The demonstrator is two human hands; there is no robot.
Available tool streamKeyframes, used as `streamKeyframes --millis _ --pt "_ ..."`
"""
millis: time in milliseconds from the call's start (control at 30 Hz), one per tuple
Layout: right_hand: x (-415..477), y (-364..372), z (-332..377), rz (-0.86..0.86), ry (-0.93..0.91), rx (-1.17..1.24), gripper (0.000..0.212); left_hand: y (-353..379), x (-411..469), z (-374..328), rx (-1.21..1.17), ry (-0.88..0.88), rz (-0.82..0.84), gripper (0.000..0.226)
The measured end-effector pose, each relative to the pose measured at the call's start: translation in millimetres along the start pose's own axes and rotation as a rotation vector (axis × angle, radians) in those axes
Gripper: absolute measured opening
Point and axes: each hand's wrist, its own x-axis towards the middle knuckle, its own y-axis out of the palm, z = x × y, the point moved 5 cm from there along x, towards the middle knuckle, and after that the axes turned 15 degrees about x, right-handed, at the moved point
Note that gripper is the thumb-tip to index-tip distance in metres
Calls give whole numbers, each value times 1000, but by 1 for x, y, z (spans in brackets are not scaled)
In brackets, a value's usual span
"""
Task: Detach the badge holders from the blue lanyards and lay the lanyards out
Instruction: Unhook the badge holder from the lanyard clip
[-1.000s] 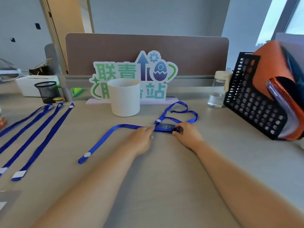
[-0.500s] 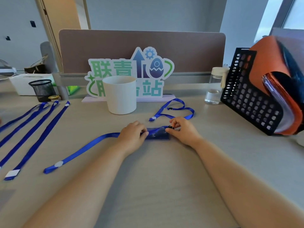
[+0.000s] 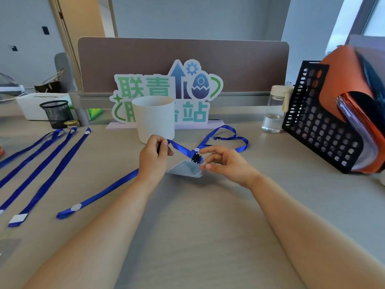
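Blue lanyard [image 3: 180,149] lifted above bench [image 3: 198,226] before white cup [image 3: 155,117], left hand [image 3: 154,157] pinching its strap, right hand [image 3: 227,163] pinching black clip [image 3: 196,158], clear badge holder [image 3: 185,170] just below it, other lanyards [image 3: 53,176] laid straight at left.

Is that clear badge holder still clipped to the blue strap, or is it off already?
Cannot tell for sure: the black clip on the blue strap meets the badge holder, but the right hand covers the joint.
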Motion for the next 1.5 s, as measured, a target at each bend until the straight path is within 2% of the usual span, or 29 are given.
streamKeyframes --millis 200,333,533,633,700,767,900,1100,1267,1333,1500 --pt "0 2 5 57 -5 55 49 -5 4 1 -65 -35 -74 25" --pt "1 6 6 66 8 -82 51 -5 3 -2 -125 -30 -91 24" --pt "5 4 7 -86 -71 -262 25 -11 1 -19 -214 75 -56 25" --pt "7 1 8 -175 -130 -294 27 -13 3 -21 -258 66 -18 19" --pt "7 0 9 -222 -167 -323 18 -16 4 -20 -271 58 7 21" --pt "6 -3 9 -265 -183 -380 6 -17 4 -21 -271 71 64 20" --pt "2 -8 10 -378 -215 -525 10 -14 3 -23 -295 80 219 11" --pt "-1 -7 16 -436 -226 -670 16 -4 2 -21 -425 67 411 30" --pt "0 -6 17 -432 -170 -738 23 5 -10 -27 -506 45 641 15" --pt "1 -6 17 -442 -137 -700 24 7 -13 -26 -442 68 706 16" --pt "2 -10 7 -448 -29 -404 28 15 -18 -22 -250 118 832 17"
